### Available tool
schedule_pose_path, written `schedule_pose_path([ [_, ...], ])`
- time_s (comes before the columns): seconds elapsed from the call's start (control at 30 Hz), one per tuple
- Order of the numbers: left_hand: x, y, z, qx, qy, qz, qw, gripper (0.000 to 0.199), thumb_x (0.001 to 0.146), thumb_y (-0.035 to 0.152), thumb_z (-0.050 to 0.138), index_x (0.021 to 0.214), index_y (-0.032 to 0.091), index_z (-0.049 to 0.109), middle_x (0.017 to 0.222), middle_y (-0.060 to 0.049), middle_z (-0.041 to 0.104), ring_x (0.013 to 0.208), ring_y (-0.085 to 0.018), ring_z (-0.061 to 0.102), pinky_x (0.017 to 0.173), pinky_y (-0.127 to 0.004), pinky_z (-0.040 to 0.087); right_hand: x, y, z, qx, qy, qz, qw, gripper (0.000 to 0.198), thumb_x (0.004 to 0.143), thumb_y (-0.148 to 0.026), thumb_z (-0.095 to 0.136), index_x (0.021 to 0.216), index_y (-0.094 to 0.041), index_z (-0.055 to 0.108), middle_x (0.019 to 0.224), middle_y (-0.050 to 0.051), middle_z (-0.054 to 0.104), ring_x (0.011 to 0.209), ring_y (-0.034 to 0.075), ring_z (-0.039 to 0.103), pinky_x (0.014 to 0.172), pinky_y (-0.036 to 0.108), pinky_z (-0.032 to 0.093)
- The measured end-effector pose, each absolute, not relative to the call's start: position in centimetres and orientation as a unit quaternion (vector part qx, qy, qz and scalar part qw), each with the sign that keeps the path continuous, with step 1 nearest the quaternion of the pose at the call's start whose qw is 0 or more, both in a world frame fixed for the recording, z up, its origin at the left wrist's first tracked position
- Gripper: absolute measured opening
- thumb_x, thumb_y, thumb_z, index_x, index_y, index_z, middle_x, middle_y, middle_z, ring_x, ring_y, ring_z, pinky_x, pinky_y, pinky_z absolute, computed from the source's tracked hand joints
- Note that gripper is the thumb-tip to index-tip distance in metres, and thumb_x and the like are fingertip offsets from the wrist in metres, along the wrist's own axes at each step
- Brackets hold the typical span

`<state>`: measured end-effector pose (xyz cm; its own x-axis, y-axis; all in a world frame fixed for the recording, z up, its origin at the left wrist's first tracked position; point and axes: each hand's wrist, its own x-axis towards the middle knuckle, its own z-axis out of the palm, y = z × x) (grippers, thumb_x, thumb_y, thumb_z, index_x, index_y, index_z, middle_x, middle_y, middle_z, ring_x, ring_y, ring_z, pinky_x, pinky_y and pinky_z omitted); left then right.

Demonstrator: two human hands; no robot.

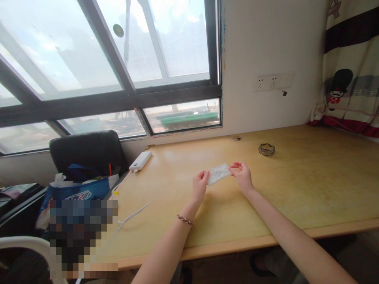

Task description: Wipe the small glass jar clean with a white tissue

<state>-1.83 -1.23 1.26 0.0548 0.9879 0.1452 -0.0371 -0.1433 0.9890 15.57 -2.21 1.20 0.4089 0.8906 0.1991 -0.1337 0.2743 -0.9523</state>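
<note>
A folded white tissue (218, 174) is stretched between my two hands, above the wooden table (284, 189). My left hand (200, 185) pinches its left end between thumb and fingers. At the right end, my right hand (241, 176) grips a corner with thumb and forefinger, the other fingers curled above. A dark metal openwork ring (267, 150) stands on the tabletop, beyond my right hand and apart from it. A braided bracelet (185, 220) is around my left wrist.
On the table's left edge lies a white power bank (140, 161) with a cable plugged in; another white cable (134, 215) lies nearer. A blue bag (84, 189) sits by a black chair (89, 152). Wall sockets (274, 82) and a patterned curtain (352, 79) are at the back right.
</note>
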Motion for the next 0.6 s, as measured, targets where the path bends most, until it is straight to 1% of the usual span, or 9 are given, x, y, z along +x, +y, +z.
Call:
schedule_pose_path([
  [0.1, -1.6, -1.3, 1.4, 0.548, 0.444, 0.517, 0.485, 0.033, 0.068, 0.044, 0.055, 0.074, 0.012, 0.061, 0.056, 0.000, 0.055, 0.049, -0.009, 0.047, 0.043, -0.017, 0.034, 15.7, -2.2, 1.4, -0.487, -0.397, 0.353, 0.694, 0.041, 0.055, -0.035, 0.070, 0.085, -0.018, 0.048, 0.075, 0.003, 0.057, 0.064, 0.016, 0.058, 0.056, 0.030, 0.049],
  [0.2, -1.4, -1.5, 1.6, 0.537, 0.430, 0.515, 0.511, 0.034, 0.068, 0.044, 0.054, 0.077, 0.012, 0.059, 0.060, -0.002, 0.057, 0.051, -0.011, 0.051, 0.045, -0.019, 0.039, 15.7, -2.2, 1.6, -0.483, -0.372, 0.362, 0.705, 0.042, 0.055, -0.035, 0.071, 0.087, -0.020, 0.047, 0.077, 0.002, 0.058, 0.067, 0.016, 0.058, 0.058, 0.029, 0.050],
  [0.27, -1.4, -1.6, 1.8, 0.521, 0.412, 0.526, 0.531, 0.034, 0.069, 0.044, 0.054, 0.081, 0.012, 0.058, 0.066, -0.003, 0.060, 0.054, -0.012, 0.054, 0.049, -0.021, 0.043, 15.4, -2.3, 1.7, -0.457, -0.329, 0.433, 0.704, 0.043, 0.056, -0.036, 0.070, 0.089, -0.022, 0.046, 0.082, 0.002, 0.058, 0.069, 0.016, 0.059, 0.061, 0.029, 0.050],
  [0.3, -1.3, -1.7, 1.8, 0.510, 0.407, 0.536, 0.536, 0.034, 0.069, 0.044, 0.054, 0.081, 0.012, 0.058, 0.068, -0.004, 0.061, 0.056, -0.012, 0.055, 0.051, -0.022, 0.044, 15.2, -2.4, 1.7, -0.439, -0.311, 0.488, 0.688, 0.042, 0.058, -0.037, 0.070, 0.089, -0.022, 0.047, 0.084, 0.002, 0.059, 0.070, 0.015, 0.059, 0.062, 0.028, 0.050],
  [0.37, -1.2, -1.8, 1.9, 0.492, 0.400, 0.551, 0.542, 0.034, 0.069, 0.044, 0.055, 0.081, 0.013, 0.058, 0.071, -0.004, 0.061, 0.060, -0.012, 0.056, 0.054, -0.022, 0.045, 14.8, -2.8, 1.6, -0.402, -0.301, 0.600, 0.623, 0.035, 0.059, -0.038, 0.069, 0.084, -0.020, 0.051, 0.081, 0.003, 0.060, 0.067, 0.014, 0.059, 0.059, 0.025, 0.048],
  [0.43, -0.9, -2.1, 1.8, 0.487, 0.397, 0.550, 0.550, 0.034, 0.068, 0.045, 0.056, 0.080, 0.013, 0.058, 0.070, -0.004, 0.062, 0.061, -0.012, 0.056, 0.055, -0.022, 0.045, 14.2, -3.1, 1.4, -0.374, -0.318, 0.662, 0.566, 0.028, 0.059, -0.034, 0.069, 0.076, -0.017, 0.055, 0.073, 0.002, 0.060, 0.061, 0.011, 0.057, 0.054, 0.021, 0.045],
  [0.5, -0.6, -2.3, 1.8, 0.496, 0.389, 0.537, 0.560, 0.033, 0.068, 0.044, 0.057, 0.079, 0.013, 0.058, 0.069, -0.003, 0.061, 0.060, -0.012, 0.056, 0.054, -0.022, 0.045, 13.9, -3.3, 1.2, -0.364, -0.332, 0.664, 0.562, 0.024, 0.057, -0.029, 0.072, 0.071, -0.016, 0.058, 0.068, 0.000, 0.060, 0.054, 0.008, 0.052, 0.049, 0.018, 0.041],
  [0.57, -0.4, -2.5, 1.9, 0.508, 0.380, 0.524, 0.568, 0.033, 0.068, 0.043, 0.057, 0.080, 0.013, 0.058, 0.068, -0.004, 0.062, 0.061, -0.013, 0.057, 0.056, -0.023, 0.046, 13.8, -3.3, 1.1, -0.372, -0.327, 0.638, 0.590, 0.024, 0.054, -0.026, 0.073, 0.070, -0.015, 0.059, 0.068, 0.000, 0.060, 0.051, 0.006, 0.048, 0.046, 0.017, 0.038],
  [0.6, -0.3, -2.6, 2.0, 0.512, 0.375, 0.518, 0.574, 0.034, 0.067, 0.042, 0.058, 0.084, 0.012, 0.058, 0.069, -0.004, 0.062, 0.062, -0.014, 0.058, 0.058, -0.025, 0.047, 13.9, -3.2, 1.1, -0.379, -0.321, 0.622, 0.605, 0.024, 0.053, -0.026, 0.074, 0.069, -0.015, 0.060, 0.068, 0.000, 0.060, 0.050, 0.006, 0.047, 0.044, 0.017, 0.036],
])
